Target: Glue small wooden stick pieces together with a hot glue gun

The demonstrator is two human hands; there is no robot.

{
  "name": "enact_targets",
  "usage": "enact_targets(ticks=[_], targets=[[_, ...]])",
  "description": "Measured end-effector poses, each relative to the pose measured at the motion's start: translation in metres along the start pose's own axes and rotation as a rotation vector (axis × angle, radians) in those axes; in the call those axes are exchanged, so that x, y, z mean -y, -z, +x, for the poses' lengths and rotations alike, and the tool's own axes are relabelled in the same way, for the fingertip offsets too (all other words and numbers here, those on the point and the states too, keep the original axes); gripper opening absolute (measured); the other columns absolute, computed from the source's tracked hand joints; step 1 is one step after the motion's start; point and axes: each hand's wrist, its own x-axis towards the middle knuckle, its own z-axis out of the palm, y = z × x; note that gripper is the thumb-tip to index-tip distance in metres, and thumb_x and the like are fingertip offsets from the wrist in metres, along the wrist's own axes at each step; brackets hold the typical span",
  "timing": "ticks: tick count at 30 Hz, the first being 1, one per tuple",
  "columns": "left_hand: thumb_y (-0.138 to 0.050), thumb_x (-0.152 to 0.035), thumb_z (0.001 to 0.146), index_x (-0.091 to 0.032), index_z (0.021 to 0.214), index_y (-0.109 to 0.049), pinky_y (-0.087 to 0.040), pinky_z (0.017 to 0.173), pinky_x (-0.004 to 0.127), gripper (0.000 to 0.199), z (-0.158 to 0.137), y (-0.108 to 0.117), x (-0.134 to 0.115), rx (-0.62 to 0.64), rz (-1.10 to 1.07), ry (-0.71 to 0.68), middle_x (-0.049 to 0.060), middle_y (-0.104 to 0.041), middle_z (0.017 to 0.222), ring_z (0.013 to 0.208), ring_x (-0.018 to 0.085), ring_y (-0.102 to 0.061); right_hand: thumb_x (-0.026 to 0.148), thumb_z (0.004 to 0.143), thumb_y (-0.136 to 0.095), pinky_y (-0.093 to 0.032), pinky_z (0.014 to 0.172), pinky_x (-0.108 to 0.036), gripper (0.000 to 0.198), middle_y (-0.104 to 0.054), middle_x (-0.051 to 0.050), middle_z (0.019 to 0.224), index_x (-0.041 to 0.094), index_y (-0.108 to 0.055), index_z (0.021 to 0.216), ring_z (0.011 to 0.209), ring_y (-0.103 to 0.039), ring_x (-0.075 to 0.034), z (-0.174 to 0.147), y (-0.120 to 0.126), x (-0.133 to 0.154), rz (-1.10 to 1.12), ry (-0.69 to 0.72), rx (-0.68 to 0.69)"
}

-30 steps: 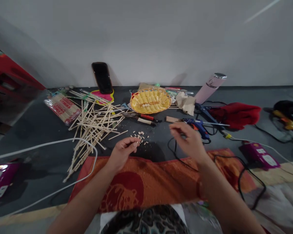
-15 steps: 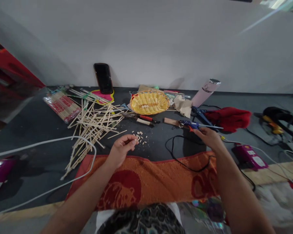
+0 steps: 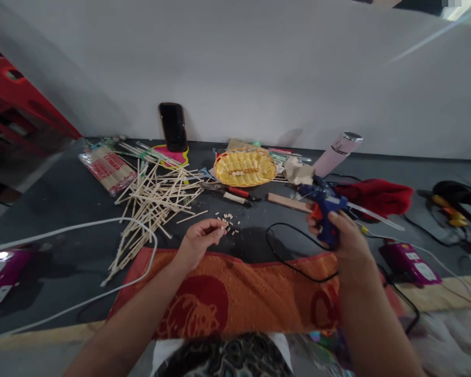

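My right hand (image 3: 343,230) is wrapped round the handle of a blue hot glue gun (image 3: 329,207) with an orange trigger. A clear glue stick (image 3: 377,215) juts from its back, and its nozzle points left. My left hand (image 3: 200,241) is closed in a pinch on a small pale piece of wooden stick (image 3: 223,229), mostly hidden by the fingertips. Just beyond those fingertips, several short cut stick pieces (image 3: 228,217) lie scattered on the dark table. A flat wooden block (image 3: 286,201) lies to the left of the glue gun.
Long wooden sticks (image 3: 157,196) are heaped on the left. A yellow woven basket (image 3: 245,167) holds small pieces, with pliers (image 3: 239,192) in front. An orange towel (image 3: 251,293) covers the near edge. A black cord (image 3: 272,243) loops across the table. A pink flask (image 3: 335,154) stands back right.
My right hand has lifted the glue gun off the wooden block, up and toward me. My left hand keeps its pinch in nearly the same place.
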Motion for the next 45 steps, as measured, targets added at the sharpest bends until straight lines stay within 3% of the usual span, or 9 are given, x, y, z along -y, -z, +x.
enact_targets(ticks=[5,10,16,19,22,45], targets=[[-0.071,-0.03,0.073,-0.016,0.093,-0.07,-0.044,0.059,0.022,0.025,0.002,0.002,-0.001,-0.019,-0.022,-0.016,0.004,-0.068,0.08,0.059,0.008,-0.053,0.038,0.074,-0.067,-0.034,0.038,-0.022,0.025,-0.066,-0.006,0.082,0.019,-0.062,0.088,0.046,-0.047,-0.009,-0.004,-0.047,-0.01,0.234,-0.139,0.256],[-0.07,-0.03,0.075,-0.014,0.094,-0.069,-0.044,0.059,0.023,0.024,0.003,0.003,0.0,-0.009,-0.035,-0.018,0.005,-0.069,0.081,0.059,0.008,-0.052,0.042,0.084,-0.06,-0.042,0.05,-0.023,0.025,-0.065,-0.005,0.079,0.017,-0.06,0.087,0.057,-0.054,-0.012,-0.013,-0.072,-0.027,0.17,-0.149,0.318],[-0.071,-0.028,0.075,-0.016,0.096,-0.065,-0.043,0.059,0.022,0.025,0.002,0.0,-0.002,-0.024,-0.055,-0.008,0.005,-0.071,0.08,0.061,0.009,-0.055,0.041,0.09,-0.053,-0.047,0.068,-0.026,0.038,-0.064,-0.004,0.087,0.022,-0.047,0.123,0.072,-0.056,-0.014,-0.029,-0.092,-0.029,0.055,-0.054,0.402],[-0.071,-0.029,0.074,-0.015,0.089,-0.065,-0.042,0.057,0.021,0.021,0.002,-0.001,-0.003,-0.04,-0.042,-0.016,0.005,-0.071,0.08,0.06,0.009,-0.055,0.041,0.092,-0.051,-0.046,0.072,-0.027,0.05,-0.063,-0.003,0.086,0.025,-0.032,0.136,0.075,-0.056,-0.015,-0.032,-0.096,-0.029,0.044,-0.015,0.418],[-0.071,-0.03,0.074,-0.015,0.09,-0.065,-0.042,0.057,0.021,0.023,0.002,-0.001,-0.003,-0.046,-0.027,-0.001,0.005,-0.071,0.078,0.064,0.011,-0.058,0.04,0.093,-0.048,-0.045,0.072,-0.028,0.052,-0.061,-0.003,0.085,0.025,-0.028,0.138,0.075,-0.054,-0.016,-0.034,-0.097,-0.029,0.042,0.009,0.446],[-0.071,-0.03,0.074,-0.016,0.089,-0.066,-0.042,0.056,0.02,0.021,-0.001,-0.003,-0.001,-0.027,-0.037,-0.001,0.005,-0.071,0.078,0.062,0.009,-0.056,0.041,0.095,-0.045,-0.04,0.067,-0.027,0.05,-0.058,-0.002,0.081,0.024,-0.026,0.138,0.07,-0.048,-0.014,-0.035,-0.103,-0.034,0.059,0.019,0.497]])
